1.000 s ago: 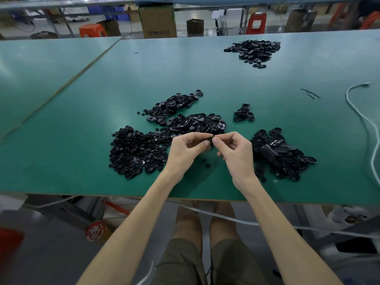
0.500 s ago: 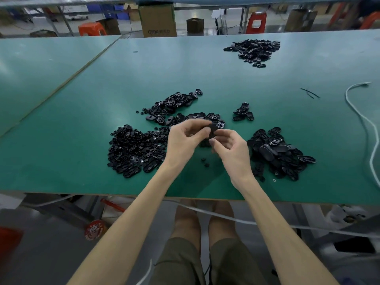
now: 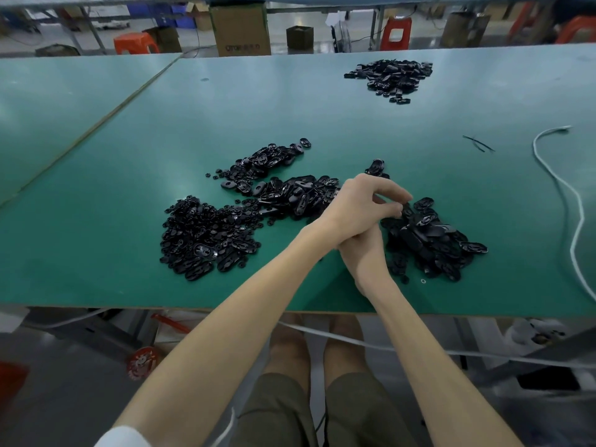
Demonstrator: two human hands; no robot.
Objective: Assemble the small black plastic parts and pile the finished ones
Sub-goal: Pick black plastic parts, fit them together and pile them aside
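Black plastic parts lie in heaps on the green table (image 3: 322, 117): small pieces at the left (image 3: 206, 233), oval shells in the middle (image 3: 290, 195), and a pile on the right (image 3: 432, 243). My left hand (image 3: 361, 204) reaches across over my right wrist to the near edge of the right pile, and its thumb and fingertips pinch a black part (image 3: 405, 208) there. My right hand (image 3: 364, 253) lies under the left one beside the same pile. Its fingers are hidden.
A further heap of black parts (image 3: 390, 75) sits at the far right. A few shells (image 3: 375, 166) lie behind my hands. A white cable (image 3: 577, 204) snakes along the right side, near two thin black strips (image 3: 477, 143). Boxes and stools stand beyond the table.
Both hands held one part together in front of me. The left hand has since swung right, across the right wrist, to the right pile with the part in its fingertips.
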